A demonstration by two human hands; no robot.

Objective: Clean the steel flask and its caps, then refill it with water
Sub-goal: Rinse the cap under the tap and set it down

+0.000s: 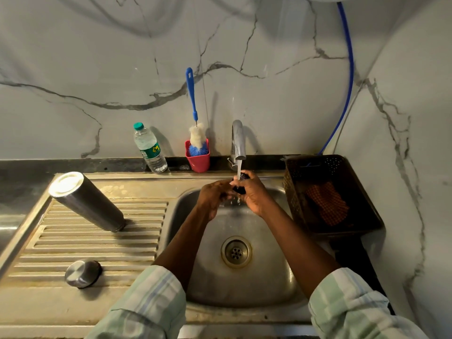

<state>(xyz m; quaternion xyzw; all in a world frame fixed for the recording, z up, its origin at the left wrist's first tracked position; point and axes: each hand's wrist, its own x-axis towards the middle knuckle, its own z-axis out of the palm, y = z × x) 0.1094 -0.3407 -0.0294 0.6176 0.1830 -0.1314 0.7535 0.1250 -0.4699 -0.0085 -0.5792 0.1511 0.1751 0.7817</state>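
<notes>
Steel flask (88, 201): inverted on the ribbed drainboard (97, 243), mouth down, pale base uppermost, leaning toward the upper left; well apart from both hands. Steel outer cap (82, 273): lower on the same drainboard, dome side up, untouched. Plastic water bottle (149, 148): upright on the back ledge, green cap on. Red cup (197, 156): just beside the bottle, holding a blue-handled bottle brush (193, 113), bristles down. Left hand (213, 197): over the sink basin (234, 277), fingers curled in against a small dark inner cap (241, 184); whether they grip it or only rub it cannot be told. Tap (237, 140): running, the stream falling straight onto the cap. Right hand (254, 192): fingers wrapped round the cap from the right, grasping it under the water. Step in hand, judged: rinsing the inner cap. To do it well, the person would turn the cap so the stream reaches threads and underside, work the seal groove with a fingertip, and keep a firm hold so it does not slip toward the drain (236, 252). Brown perforated basket (327, 194): on the tabletop at right, an orange checked cloth (326, 204) inside. Hard to make out: the cap is mostly covered by both hands, its shape and any soap unseen; the flask's interior and mouth are hidden; the blue hose (348, 69) runs out of frame above.
</notes>
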